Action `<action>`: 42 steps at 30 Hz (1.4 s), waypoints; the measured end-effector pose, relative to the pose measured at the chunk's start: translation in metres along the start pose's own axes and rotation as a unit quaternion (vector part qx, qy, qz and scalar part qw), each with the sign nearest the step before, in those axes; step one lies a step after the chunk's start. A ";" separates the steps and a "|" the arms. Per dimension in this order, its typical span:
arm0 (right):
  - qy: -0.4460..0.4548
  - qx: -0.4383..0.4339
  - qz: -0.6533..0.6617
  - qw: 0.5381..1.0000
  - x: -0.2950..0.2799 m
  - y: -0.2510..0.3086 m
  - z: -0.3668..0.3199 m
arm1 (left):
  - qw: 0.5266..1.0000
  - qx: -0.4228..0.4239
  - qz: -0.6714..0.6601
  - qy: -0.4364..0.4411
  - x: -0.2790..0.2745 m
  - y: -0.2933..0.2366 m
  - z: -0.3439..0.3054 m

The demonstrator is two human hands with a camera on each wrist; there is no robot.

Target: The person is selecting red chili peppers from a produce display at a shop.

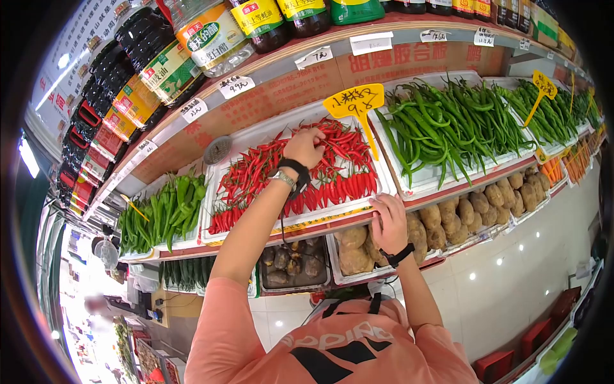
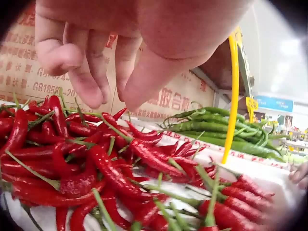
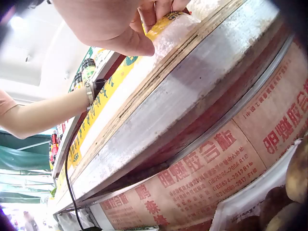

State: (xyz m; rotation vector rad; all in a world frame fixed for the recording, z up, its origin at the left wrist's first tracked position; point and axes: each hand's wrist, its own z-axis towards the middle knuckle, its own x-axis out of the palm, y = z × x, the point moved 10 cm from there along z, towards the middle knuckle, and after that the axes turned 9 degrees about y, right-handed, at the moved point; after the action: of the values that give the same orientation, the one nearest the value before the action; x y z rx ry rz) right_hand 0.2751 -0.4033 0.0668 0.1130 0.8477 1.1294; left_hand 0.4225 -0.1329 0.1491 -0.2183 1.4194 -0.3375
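My left hand [image 1: 304,148] reaches over red chili peppers [image 1: 246,176] heaped in a white foam tray [image 1: 390,182]. In the left wrist view its bent fingers [image 2: 91,89] hang just above the pile, thumb and a fingertip close together by a chili's tip, with no chili seen lifted. Some chilies lie in neat rows along the tray's front. My right hand [image 1: 389,221] rests on the tray's front edge at the right corner; in the right wrist view its thumb [image 3: 137,45] lies against the plastic-wrapped edge with a yellow printed strip [image 3: 91,125].
Green chilies [image 1: 448,128] fill a tray to the right, green peppers [image 1: 169,208] one to the left. A yellow price sign [image 1: 355,102] stands behind the chilies. Potatoes [image 1: 355,253] lie on the lower shelf. Sauce bottles [image 1: 214,38] line the shelf above.
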 end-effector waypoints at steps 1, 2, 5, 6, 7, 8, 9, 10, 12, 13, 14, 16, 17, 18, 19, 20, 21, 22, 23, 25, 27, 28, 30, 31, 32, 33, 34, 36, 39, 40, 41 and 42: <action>0.002 0.000 0.001 1.000 0.000 0.000 0.000 | 0.999 0.002 0.041 -0.013 0.003 0.001 0.006; 0.002 0.000 0.000 1.000 -0.001 0.001 0.001 | 0.996 0.005 0.082 -0.027 0.007 0.002 0.010; 0.006 -0.002 0.005 1.000 -0.004 0.003 0.002 | 0.994 -0.004 0.105 -0.004 0.028 0.015 0.021; 0.006 -0.002 0.007 1.000 -0.005 0.003 0.001 | 0.995 -0.005 0.098 -0.014 0.029 0.016 0.021; 0.007 -0.001 0.009 1.000 -0.006 0.004 0.001 | 0.996 -0.005 0.092 -0.010 0.031 0.018 0.021; 0.009 0.000 0.011 1.000 -0.007 0.004 0.002 | 0.996 -0.006 0.086 -0.006 0.029 0.014 0.018; 0.010 0.001 0.015 1.000 -0.008 0.005 0.002 | 0.997 -0.007 0.080 -0.003 0.025 0.012 0.018; 0.011 0.000 0.014 1.000 -0.009 0.006 0.003 | 0.997 -0.016 0.074 0.000 0.029 0.021 0.022; 0.007 0.000 0.016 1.000 -0.009 0.005 0.002 | 0.996 -0.035 0.085 0.021 0.021 0.014 0.017; 0.006 -0.001 0.018 1.000 -0.009 0.005 0.002 | 0.994 -0.046 0.091 0.030 0.017 0.011 0.014; 0.005 -0.002 0.017 1.000 -0.009 0.006 0.003 | 0.996 -0.046 0.069 0.030 0.014 0.011 0.013; 0.003 -0.001 0.016 1.000 -0.009 0.006 0.003 | 0.998 -0.048 0.026 0.032 0.010 0.013 0.010; 0.002 -0.001 0.016 1.000 -0.009 0.006 0.002 | 0.999 -0.033 -0.005 0.026 0.008 0.017 0.011; 0.002 -0.001 0.016 1.000 -0.008 0.005 0.002 | 0.999 -0.019 -0.037 0.020 0.006 0.021 0.013; 0.002 -0.001 0.017 1.000 -0.008 0.004 0.002 | 0.998 -0.006 -0.069 0.014 0.005 0.025 0.012; 0.003 -0.001 0.017 1.000 -0.007 0.003 0.002 | 0.998 -0.003 -0.066 0.024 -0.010 0.006 0.004; 0.004 -0.001 0.018 1.000 -0.006 0.003 0.002 | 0.988 0.012 -0.151 0.033 -0.009 0.011 0.004; 0.005 0.000 0.018 1.000 -0.006 0.003 0.002 | 0.971 0.027 -0.235 0.042 -0.008 0.019 0.006; 0.005 -0.001 0.016 1.000 -0.006 0.003 0.002 | 0.946 0.042 -0.318 0.049 -0.008 0.023 0.006; 0.004 -0.001 0.012 1.000 -0.005 0.002 0.001 | 0.935 0.051 -0.349 0.037 -0.026 0.003 -0.012; 0.005 -0.001 0.012 1.000 -0.004 0.002 0.001 | 0.925 0.024 -0.375 0.061 -0.029 0.002 -0.021; 0.006 -0.001 0.011 1.000 -0.004 0.002 0.001 | 0.919 0.047 -0.386 0.069 -0.025 0.006 -0.022; 0.007 -0.002 0.011 1.000 -0.004 0.002 0.001 | 0.922 0.012 -0.366 0.123 -0.014 0.007 -0.032; 0.007 -0.003 0.011 1.000 -0.004 0.002 0.001 | 0.922 -0.005 -0.356 0.150 -0.008 0.008 -0.038; 0.007 -0.003 0.010 1.000 -0.004 0.002 0.001 | 0.929 -0.011 -0.327 0.174 0.000 0.009 -0.041; 0.007 -0.003 0.009 1.000 -0.004 0.002 0.001 | 0.934 -0.033 -0.304 0.183 0.009 0.012 -0.046; 0.007 -0.003 0.008 1.000 -0.005 0.003 0.001 | 0.939 -0.055 -0.281 0.191 0.019 0.014 -0.051; 0.011 -0.001 0.004 1.000 -0.004 0.003 0.001 | 0.935 -0.084 -0.274 0.209 0.039 0.020 -0.055; 0.013 0.001 0.004 1.000 -0.004 0.001 0.002 | 0.930 -0.120 -0.283 0.205 0.056 0.024 -0.058; 0.013 0.002 0.006 1.000 -0.004 0.002 0.001 | 0.934 -0.123 -0.264 0.205 0.059 0.024 -0.058; 0.013 0.002 0.007 1.000 -0.005 0.002 0.001 | 0.941 -0.124 -0.243 0.203 0.057 0.022 -0.059; 0.012 0.002 0.008 1.000 -0.006 0.002 0.001 | 0.946 -0.125 -0.221 0.200 0.055 0.019 -0.060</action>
State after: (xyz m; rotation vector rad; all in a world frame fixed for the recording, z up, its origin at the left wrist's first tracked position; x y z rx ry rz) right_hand 0.2731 -0.4064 0.0719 0.1094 0.8710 1.1460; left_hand 0.3716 -0.1321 0.0829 -0.7147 1.8129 -0.5948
